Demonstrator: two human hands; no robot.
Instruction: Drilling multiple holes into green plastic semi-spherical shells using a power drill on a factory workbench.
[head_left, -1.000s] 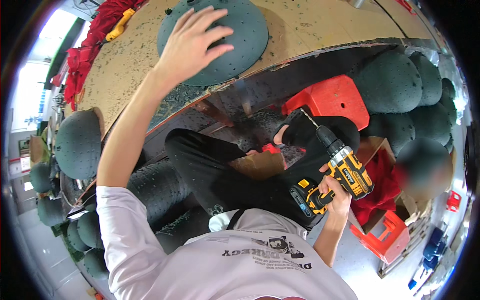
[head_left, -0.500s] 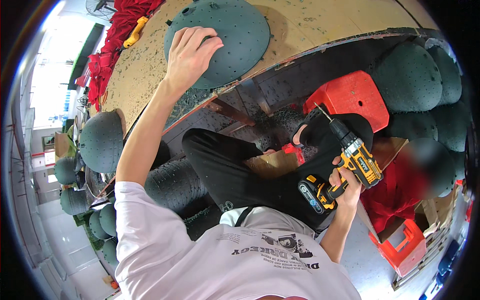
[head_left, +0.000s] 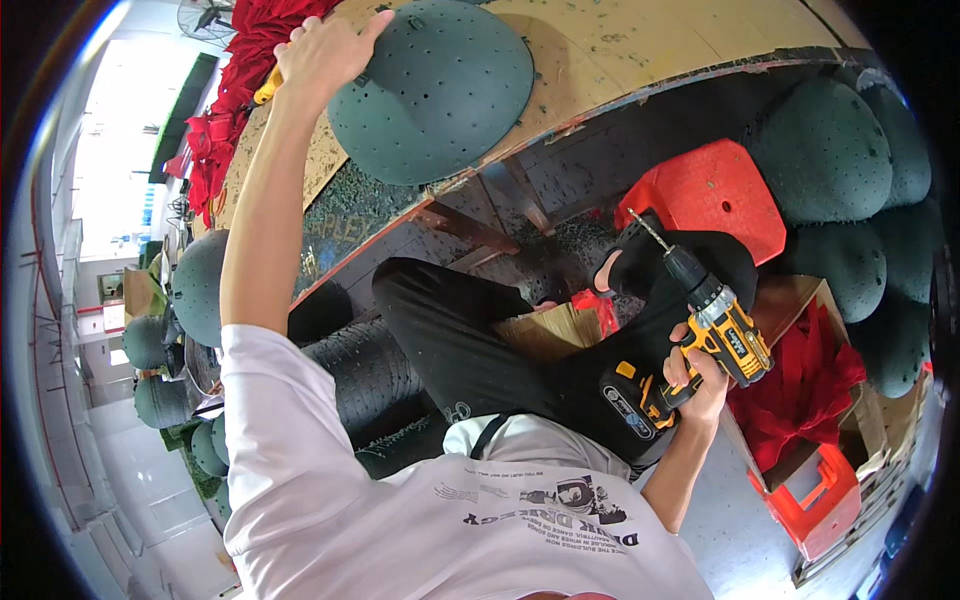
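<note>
The green dome (head_left: 445, 95) at the frame's top centre looks light and stiff, best held by its rim, where your left hand (head_left: 328, 58) spreads, contact unclear, while your right hand (head_left: 703, 385) clasps the drill (head_left: 722, 335).

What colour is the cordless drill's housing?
Mostly yellow and black; the cordless drill shows best in the head view.

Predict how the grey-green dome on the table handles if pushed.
The dome is probably stiff: its curve shows no sag. It might slide, given loose bits on the tabletop. Tipping seems unlikely, as it appears to rest broad side down.
</note>
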